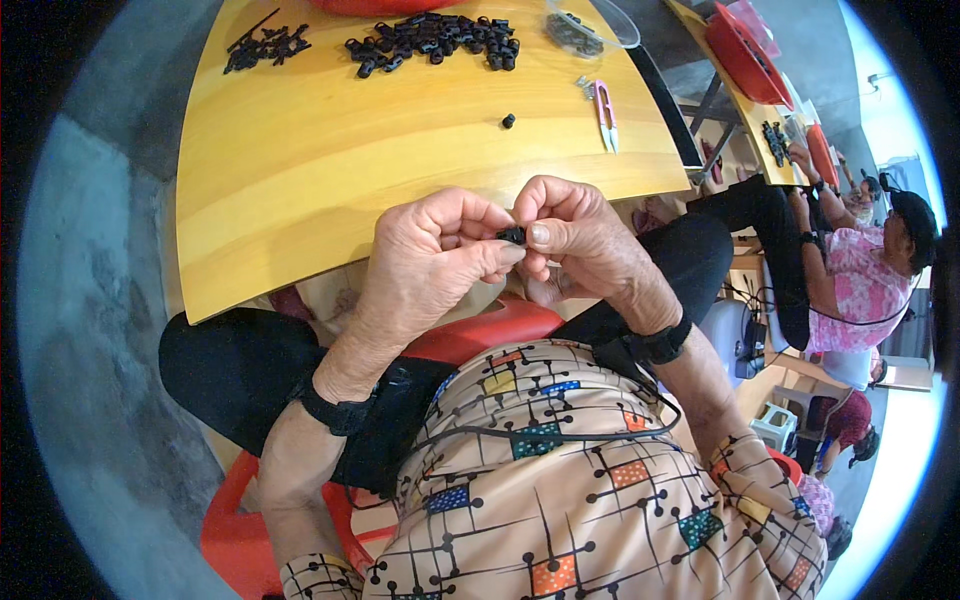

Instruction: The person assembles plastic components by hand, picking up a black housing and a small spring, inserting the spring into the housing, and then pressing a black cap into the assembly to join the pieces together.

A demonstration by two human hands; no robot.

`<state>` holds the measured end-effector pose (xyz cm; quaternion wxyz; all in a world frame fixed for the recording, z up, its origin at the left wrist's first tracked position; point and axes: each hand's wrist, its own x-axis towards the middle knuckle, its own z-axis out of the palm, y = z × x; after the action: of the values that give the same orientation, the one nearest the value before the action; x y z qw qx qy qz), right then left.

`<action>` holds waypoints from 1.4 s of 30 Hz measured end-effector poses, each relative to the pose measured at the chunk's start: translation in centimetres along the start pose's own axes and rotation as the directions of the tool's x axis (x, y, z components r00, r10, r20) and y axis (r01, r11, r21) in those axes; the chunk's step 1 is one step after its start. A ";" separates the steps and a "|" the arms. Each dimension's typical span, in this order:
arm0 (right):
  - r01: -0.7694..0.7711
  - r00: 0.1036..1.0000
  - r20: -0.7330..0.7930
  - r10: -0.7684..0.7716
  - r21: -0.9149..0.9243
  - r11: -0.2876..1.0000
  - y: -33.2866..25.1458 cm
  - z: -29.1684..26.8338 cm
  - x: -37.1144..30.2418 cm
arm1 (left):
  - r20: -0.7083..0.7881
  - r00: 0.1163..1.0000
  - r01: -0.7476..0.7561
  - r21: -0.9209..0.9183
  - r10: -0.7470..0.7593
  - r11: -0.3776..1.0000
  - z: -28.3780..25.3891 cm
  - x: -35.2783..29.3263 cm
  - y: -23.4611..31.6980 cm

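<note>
My left hand point(440, 250) and my right hand point(580, 235) meet in front of the table's near edge, above my lap. Between their thumbs and fingertips sits a small black plastic part point(511, 236), pinched from both sides. The fingers cover most of it, so its exact kind does not show. Beyond my hands, a single small black piece point(508, 121) stands on the yellow wooden table point(330, 190). To its right lie thread snips point(605, 115) with pink handles, beside a few tiny metal bits point(585, 88).
At the table's far side lie a heap of black plastic parts point(435, 42), a smaller pile of thin black pieces point(265, 48), a red basin point(385, 5) and a clear tub point(600, 25). On the right, people sit at another table with a red basin point(745, 55).
</note>
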<state>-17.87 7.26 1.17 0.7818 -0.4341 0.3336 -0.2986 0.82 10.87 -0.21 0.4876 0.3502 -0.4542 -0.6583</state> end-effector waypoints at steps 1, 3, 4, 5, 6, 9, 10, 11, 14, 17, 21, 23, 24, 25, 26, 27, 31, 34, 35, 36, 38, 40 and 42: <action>-0.002 1.000 0.000 0.002 0.000 1.000 -0.1 0.0 0.0 | 0.005 1.000 0.002 0.033 -0.002 0.999 0.1 0.0 -0.1; -0.045 0.999 -0.017 0.044 -0.045 0.998 -0.3 0.0 0.0 | -0.001 1.000 0.004 0.033 -0.004 0.999 0.1 -0.1 0.0; -0.048 0.999 -0.016 0.047 -0.045 0.998 -0.5 0.3 -0.1 | -0.005 1.000 0.004 0.035 -0.004 0.999 0.1 -0.1 0.0; -0.058 0.998 -0.024 0.056 -0.056 0.997 -0.8 0.7 -0.2 | -0.008 1.000 0.005 0.034 -0.005 0.999 0.1 -0.1 0.0; -0.065 0.997 -0.034 0.062 -0.066 0.996 -0.9 0.9 -0.3 | -0.004 1.000 0.003 0.044 -0.003 0.999 0.1 -0.1 0.0; -0.104 0.994 0.042 0.103 0.010 0.995 -0.5 0.0 0.1 | 0.003 1.000 -0.004 0.047 0.004 0.999 0.2 -0.1 0.0; -0.099 0.994 0.044 0.099 0.003 0.995 -0.3 -0.1 0.2 | 0.006 1.000 -0.007 0.040 0.007 0.999 0.2 -0.1 0.0; -0.080 0.996 0.030 0.080 -0.014 0.997 0.1 -0.1 0.2 | 0.007 1.000 -0.016 0.041 0.016 0.999 0.2 -0.2 0.0; -0.031 0.999 -0.013 0.030 -0.119 0.992 -1.1 0.7 0.2 | -0.022 0.998 0.065 -0.063 -0.067 0.996 0.2 -0.2 0.6; 0.050 0.989 -0.116 -0.095 -0.341 0.939 -2.8 0.9 0.7 | -0.026 0.998 0.050 -0.161 -0.055 0.986 -0.1 -0.6 0.5; 0.019 0.908 -0.233 -0.348 -0.807 0.590 -5.2 -1.9 3.4 | 0.007 0.999 0.050 -0.164 -0.049 0.985 -0.6 -0.2 0.7; 0.048 0.879 -0.161 -0.449 -0.907 0.419 -5.3 -3.0 4.8 | -0.027 0.999 0.034 -0.220 -0.042 0.975 -0.6 -0.1 0.9; 0.062 0.845 -0.073 -0.529 -0.971 0.233 -5.2 -3.1 5.3 | -0.032 0.999 0.033 -0.221 -0.041 0.975 -0.8 -0.1 0.9; 0.064 0.847 -0.070 -0.526 -0.970 0.233 -5.0 -3.1 5.7 | -0.043 0.998 0.030 -0.231 -0.041 0.973 -1.0 -0.1 0.8; 0.061 0.860 -0.045 -0.509 -0.980 0.189 -4.7 -3.0 6.2 | -0.053 0.998 0.027 -0.241 -0.041 0.970 -1.2 0.0 0.8; 0.056 0.871 -0.022 -0.491 -0.988 0.143 -4.6 -2.8 6.5 | -0.054 0.998 0.027 -0.243 -0.041 0.970 -1.2 0.0 0.8; 0.102 0.848 0.058 -0.527 -0.993 0.054 -3.8 -2.9 7.2 | -0.059 0.998 0.015 -0.273 -0.032 0.962 -1.4 -0.1 0.8; 0.118 0.854 0.032 -0.520 -0.984 0.133 -3.7 -2.7 6.9 | -0.057 0.998 0.005 -0.263 -0.021 0.965 -1.7 -0.1 0.7; 0.106 0.892 -0.078 -0.446 -0.922 0.372 -3.9 -2.6 6.5 | -0.055 0.998 -0.003 -0.252 -0.012 0.968 -1.8 -0.1 0.7; 0.076 0.924 -0.166 -0.346 -0.806 0.588 -4.2 -2.4 6.2 | -0.058 0.998 -0.001 -0.253 -0.014 0.967 -1.9 -0.1 0.7; 0.133 0.936 -0.146 -0.321 -0.696 0.706 -4.7 -1.7 5.2 | -0.060 0.998 0.004 -0.244 -0.019 0.970 -1.9 -0.2 0.8; 0.170 0.954 -0.125 -0.274 -0.528 0.832 -5.4 -1.4 4.1 | -0.059 0.998 0.013 -0.255 -0.029 0.967 -1.7 -0.1 1.0; 0.178 0.963 -0.087 -0.257 -0.510 0.841 -5.6 -1.4 3.2 | -0.056 0.998 0.025 -0.264 -0.041 0.964 -1.6 -0.1 1.0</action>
<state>-18.03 1.66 4.73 0.5766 -0.6317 0.4063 -0.3216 2.60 10.40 0.17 0.5324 0.3096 -0.3419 -0.7098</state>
